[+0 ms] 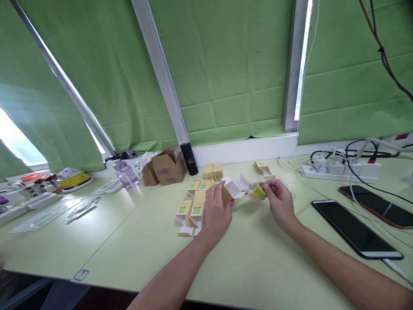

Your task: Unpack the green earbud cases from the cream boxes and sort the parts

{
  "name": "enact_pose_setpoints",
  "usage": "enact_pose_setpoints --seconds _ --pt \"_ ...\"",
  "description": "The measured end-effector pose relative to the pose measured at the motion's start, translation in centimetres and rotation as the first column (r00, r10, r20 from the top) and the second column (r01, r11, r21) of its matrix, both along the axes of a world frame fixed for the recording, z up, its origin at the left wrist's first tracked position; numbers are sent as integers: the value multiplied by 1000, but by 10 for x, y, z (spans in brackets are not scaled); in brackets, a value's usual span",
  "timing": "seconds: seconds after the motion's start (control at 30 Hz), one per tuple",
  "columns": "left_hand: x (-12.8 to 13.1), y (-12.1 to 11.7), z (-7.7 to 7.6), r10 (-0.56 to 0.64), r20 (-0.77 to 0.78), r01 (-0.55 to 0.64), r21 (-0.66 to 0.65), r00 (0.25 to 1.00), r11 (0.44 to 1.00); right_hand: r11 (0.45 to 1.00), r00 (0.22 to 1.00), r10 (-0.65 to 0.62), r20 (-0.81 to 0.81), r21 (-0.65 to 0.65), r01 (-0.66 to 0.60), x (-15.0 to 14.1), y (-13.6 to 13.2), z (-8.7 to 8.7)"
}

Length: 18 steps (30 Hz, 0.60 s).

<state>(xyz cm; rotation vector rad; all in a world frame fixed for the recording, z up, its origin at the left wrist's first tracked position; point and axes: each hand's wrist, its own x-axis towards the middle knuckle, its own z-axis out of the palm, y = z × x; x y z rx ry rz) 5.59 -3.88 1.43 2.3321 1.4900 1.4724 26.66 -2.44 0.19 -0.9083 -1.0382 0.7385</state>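
My left hand [217,211] is closed round a small tan carton [227,193], whose white flaps [238,186] stand open toward the right. Between the thumb and fingers of my right hand [280,201] is a small clear and yellow-green plastic item [256,192]; its exact kind I cannot make out. It is just right of the carton's open flaps, apart from the carton's body. Several tan boxes with green labels [197,209] lie beside my left hand, some with their end flaps open. Two more tan boxes [213,171] are behind them.
An opened tan box [263,168] lies farther back. A brown cardboard box [169,167], black cylinder [189,159] and clear bottle [125,174] stand behind on the left. Phones [356,228], cables and a power strip [338,171] occupy the right. Plastic packets [82,209] lie far left.
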Motion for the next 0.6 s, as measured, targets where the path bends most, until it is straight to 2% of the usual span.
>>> enact_pose_setpoints --seconds 0.17,0.33,0.5,0.6 --pt "2 2 0 -27 276 62 -117 961 991 999 993 3 114 -35 1 3 2 -3" --pt "5 5 2 -100 569 238 -174 816 955 999 932 -1 363 -45 18 3 -1 -3" --pt "4 13 4 -96 718 332 -196 690 922 998 837 22 546 -58 12 1 -6 -2" --pt "4 16 5 -76 802 430 -235 592 871 999 770 29 638 -50 4 0 -6 -6"
